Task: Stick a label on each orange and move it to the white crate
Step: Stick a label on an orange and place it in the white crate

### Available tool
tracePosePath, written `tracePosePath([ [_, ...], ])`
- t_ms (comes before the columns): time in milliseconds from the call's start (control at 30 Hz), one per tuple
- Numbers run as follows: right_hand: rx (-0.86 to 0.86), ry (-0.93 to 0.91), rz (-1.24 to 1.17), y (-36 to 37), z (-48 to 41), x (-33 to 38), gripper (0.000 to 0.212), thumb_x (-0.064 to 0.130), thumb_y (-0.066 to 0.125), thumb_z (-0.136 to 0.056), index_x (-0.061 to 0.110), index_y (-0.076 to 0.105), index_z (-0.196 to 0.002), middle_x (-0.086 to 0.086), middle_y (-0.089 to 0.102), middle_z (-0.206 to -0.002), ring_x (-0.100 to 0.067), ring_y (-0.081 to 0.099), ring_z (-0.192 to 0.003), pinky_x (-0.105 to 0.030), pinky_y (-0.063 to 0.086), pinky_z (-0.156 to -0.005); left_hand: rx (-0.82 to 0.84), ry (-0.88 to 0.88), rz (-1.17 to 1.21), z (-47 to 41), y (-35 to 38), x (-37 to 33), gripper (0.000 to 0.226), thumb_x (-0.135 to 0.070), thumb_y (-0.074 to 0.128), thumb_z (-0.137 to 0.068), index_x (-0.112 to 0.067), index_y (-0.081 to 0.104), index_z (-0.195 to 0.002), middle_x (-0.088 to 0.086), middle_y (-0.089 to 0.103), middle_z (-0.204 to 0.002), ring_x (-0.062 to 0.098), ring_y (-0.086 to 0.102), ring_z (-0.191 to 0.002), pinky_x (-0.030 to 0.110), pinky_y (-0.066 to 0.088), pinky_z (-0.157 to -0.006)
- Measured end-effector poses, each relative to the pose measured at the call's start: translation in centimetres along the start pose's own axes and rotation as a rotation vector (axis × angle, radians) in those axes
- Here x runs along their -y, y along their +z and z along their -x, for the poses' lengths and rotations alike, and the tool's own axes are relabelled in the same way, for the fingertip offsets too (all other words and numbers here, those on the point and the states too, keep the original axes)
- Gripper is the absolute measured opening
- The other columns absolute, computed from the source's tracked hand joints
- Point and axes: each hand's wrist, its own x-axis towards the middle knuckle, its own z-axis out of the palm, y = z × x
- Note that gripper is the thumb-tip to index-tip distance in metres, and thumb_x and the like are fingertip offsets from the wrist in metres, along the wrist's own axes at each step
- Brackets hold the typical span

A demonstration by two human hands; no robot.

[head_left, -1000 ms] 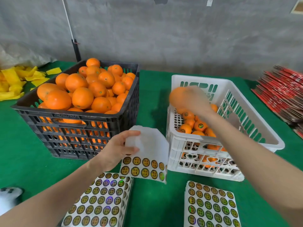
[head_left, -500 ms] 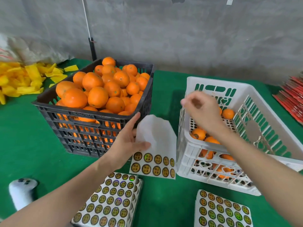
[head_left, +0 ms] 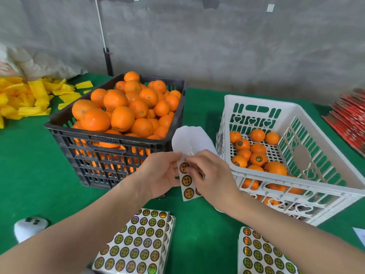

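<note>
Head view, going left to right: the black crate (head_left: 79, 133) is sitting at about 10 o'clock from the hands and it's heaping with bare oranges (head_left: 122, 117), so most of the job is still waiting. Nobody's holding an orange right now.

The left-hand grip (head_left: 158, 175) is clamping the left edge of the label sheet (head_left: 187, 180). It's holding the sheet up off the green surface (head_left: 29, 175), in the gap between the two crates. The sheet's long axis is running roughly 12 to 6, with the printed face looking at the camera. The blank, peeled end is pointing up at 12 and the end carrying labels is hanging down at 6.

The right-hand grip (head_left: 211, 178) is pinching at the top row of labels, fingers curling over the sheet. Can't tell if one is actually lifting off.

Over at 3 o'clock the white crate (head_left: 296, 184) is holding a dozen or so finished oranges (head_left: 258, 159), a few of them showing their stickers. I'm guessing it's early days: peeling the next label, then grabbing a fruit from the black crate. Stacks of spare sheets (head_left: 138, 240) are lying at 6 o'clock, so labels aren't running short.
</note>
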Motion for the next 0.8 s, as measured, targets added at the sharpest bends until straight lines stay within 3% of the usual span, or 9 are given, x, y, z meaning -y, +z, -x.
tracePosePath([
  [100, -0.056, -0.033, 0.046, -0.1, 0.0, 0.4, 0.014, 0.01, 0.068, -0.082, 0.004, 0.072, -0.094, -0.01, 0.06, -0.079, -0.025, 0.06, -0.072, -0.036, 0.054, -0.06, -0.008, -0.082, -0.014, 0.5, 0.0, -0.2, 0.031, -0.016, 0.032, -0.104, -0.003, 0.06, -0.099, 0.01, 0.066, -0.073, 0.023, 0.064, -0.07, 0.045, 0.052, -0.071],
  [233, -0.161, -0.207, 0.099, -0.2, 0.4, 0.2, 0.005, 0.007, 0.073, -0.074, 0.003, 0.073, -0.076, -0.01, 0.057, -0.066, -0.026, 0.056, -0.059, -0.032, 0.049, -0.049, -0.034, -0.19, -0.043, 0.8, 0.0, -0.2, 0.032, -0.013, 0.031, -0.104, -0.002, 0.059, -0.093, 0.01, 0.06, -0.07, 0.025, 0.057, -0.078, 0.048, 0.05, -0.077],
  [333, -0.177, -0.301, 0.12, -0.2, 0.6, -0.2, 0.003, 0.003, 0.075, -0.073, 0.002, 0.073, -0.076, -0.01, 0.059, -0.066, -0.027, 0.055, -0.058, -0.031, 0.048, -0.05, -0.053, -0.244, -0.06, 0.9, 0.0, 0.0, 0.033, -0.013, 0.031, -0.104, -0.002, 0.058, -0.089, 0.009, 0.06, -0.064, 0.023, 0.056, -0.071, 0.045, 0.049, -0.076],
  [467, -0.175, -0.291, 0.01, 0.1, 1.1, 0.0, 0.006, -0.001, 0.076, -0.073, 0.004, 0.073, -0.075, -0.009, 0.06, -0.07, -0.024, 0.056, -0.063, -0.032, 0.047, -0.056, -0.055, -0.24, -0.131, 0.8, 0.0, 0.3, 0.032, -0.013, 0.031, -0.104, 0.0, 0.058, -0.093, 0.012, 0.064, -0.073, 0.025, 0.058, -0.072, 0.042, 0.05, -0.075],
  [567, -0.172, -0.085, -0.274, -0.7, 0.3, 0.5, 0.016, 0.014, 0.068, -0.082, 0.009, 0.07, -0.097, -0.005, 0.065, -0.095, -0.017, 0.06, -0.089, -0.031, 0.049, -0.078, -0.086, -0.138, -0.265, 0.7, -0.4, 0.7, 0.028, -0.012, 0.034, -0.103, -0.003, 0.06, -0.1, 0.014, 0.066, -0.085, 0.026, 0.061, -0.077, 0.04, 0.052, -0.075],
  [667, 0.084, 0.115, -0.328, -2.1, -1.7, 0.2, 0.054, 0.016, 0.063, -0.086, 0.037, 0.04, -0.13, 0.01, 0.051, -0.129, -0.004, 0.045, -0.123, -0.021, 0.035, -0.103, -0.061, -0.059, -0.365, 0.9, -1.1, 1.2, 0.027, -0.013, 0.037, -0.104, -0.007, 0.063, -0.104, 0.012, 0.069, -0.089, 0.024, 0.065, -0.077, 0.036, 0.053, -0.07],
  [733, 0.243, 0.2, -0.334, -2.5, -2.7, -0.3, 0.073, 0.011, 0.063, -0.086, 0.044, 0.024, -0.138, -0.001, 0.059, -0.118, -0.01, 0.053, -0.112, -0.023, 0.036, -0.101, -0.021, -0.04, -0.402, 1.3, -1.5, 1.2, 0.027, -0.015, 0.038, -0.104, -0.009, 0.064, -0.105, 0.012, 0.071, -0.094, 0.024, 0.066, -0.082, 0.036, 0.054, -0.072],
  [800, 0.287, 0.257, -0.357, -2.3, -3.2, -0.8, 0.077, 0.01, 0.064, -0.086, 0.04, 0.022, -0.143, -0.009, 0.059, -0.081, -0.016, 0.056, -0.078, -0.028, 0.044, -0.084, 0.031, -0.042, -0.449, 1.7, -1.6, 0.7, 0.028, -0.017, 0.038, -0.104, -0.01, 0.065, -0.107, 0.011, 0.072, -0.098, 0.024, 0.067, -0.086, 0.035, 0.054, -0.076],
])
